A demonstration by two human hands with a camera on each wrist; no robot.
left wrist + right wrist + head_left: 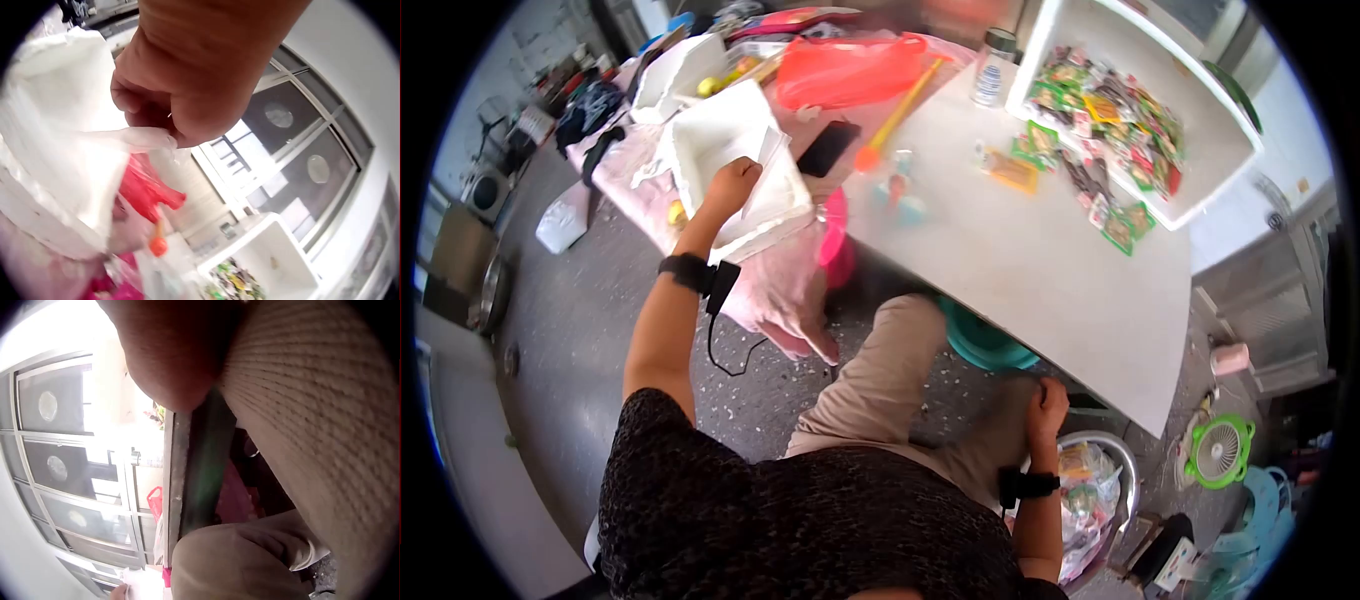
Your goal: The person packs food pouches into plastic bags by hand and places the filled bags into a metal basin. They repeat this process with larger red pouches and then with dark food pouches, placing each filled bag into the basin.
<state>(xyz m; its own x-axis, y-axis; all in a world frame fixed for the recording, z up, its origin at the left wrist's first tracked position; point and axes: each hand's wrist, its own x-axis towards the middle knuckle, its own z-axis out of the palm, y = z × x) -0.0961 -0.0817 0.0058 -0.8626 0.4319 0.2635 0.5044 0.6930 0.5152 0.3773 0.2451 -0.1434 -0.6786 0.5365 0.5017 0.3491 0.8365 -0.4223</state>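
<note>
Over a white foam box (700, 150), my left hand (733, 187) pinches the edge of a thin, clear-white plastic bag (766, 160). In the left wrist view that hand (181, 87) has curled fingers, with the plastic (128, 139) stretching from them across the box. My right hand (1048, 408) is low beside my knee, below the table edge. The right wrist view shows part of it (172, 356) against the trouser leg (319, 419); its fingertips are hidden there, and whether it holds anything cannot be seen.
The white table (1040, 270) bears small packets (1012, 170) and a jar (994, 68). A white foam box of colourful packets (1220, 165) stands at its far right. Left lie a phone (828, 148) and red bag (840, 72). A metal basin (1135, 480) sits on the floor.
</note>
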